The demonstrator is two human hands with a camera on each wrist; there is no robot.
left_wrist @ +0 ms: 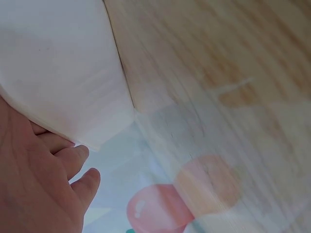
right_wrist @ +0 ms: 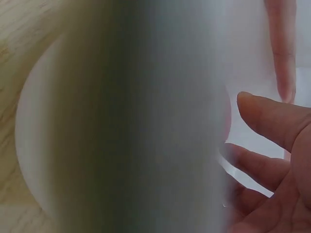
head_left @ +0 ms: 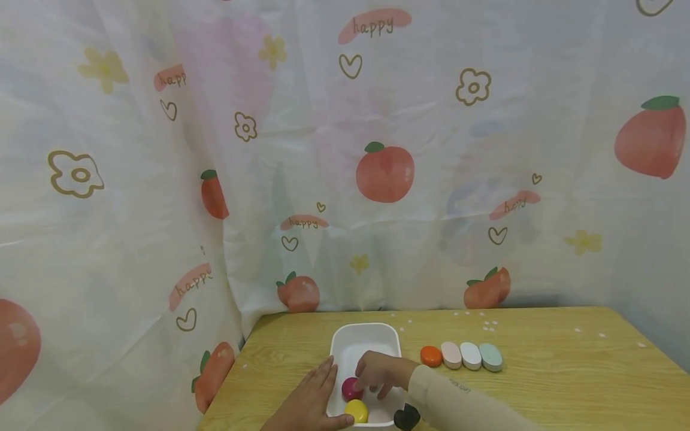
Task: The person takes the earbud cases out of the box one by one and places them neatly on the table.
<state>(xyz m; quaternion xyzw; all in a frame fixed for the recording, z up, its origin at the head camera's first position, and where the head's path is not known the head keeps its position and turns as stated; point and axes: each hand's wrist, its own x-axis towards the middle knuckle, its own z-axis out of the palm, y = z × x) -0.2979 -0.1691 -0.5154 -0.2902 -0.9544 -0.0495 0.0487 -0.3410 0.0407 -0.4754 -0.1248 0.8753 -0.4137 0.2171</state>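
In front of you on the wood-grain table stands a white plastic tray, deep, smooth-walled and rounded at the corners, its long side running away from you. Inside it, towards your end, lie a glossy magenta rounded piece and, nearer you by the near wall, a yellow rounded piece. Your right hand reaches down into the tray over the magenta piece, one fingertip at it; the thumb and fingers are bent but spread apart, with no object visibly pinched between them, though a blur covers much of the right wrist view. Your left hand lies with fingers extended along the tray's left wall, thumb at the near rim beside the yellow piece, steadying without curling round anything
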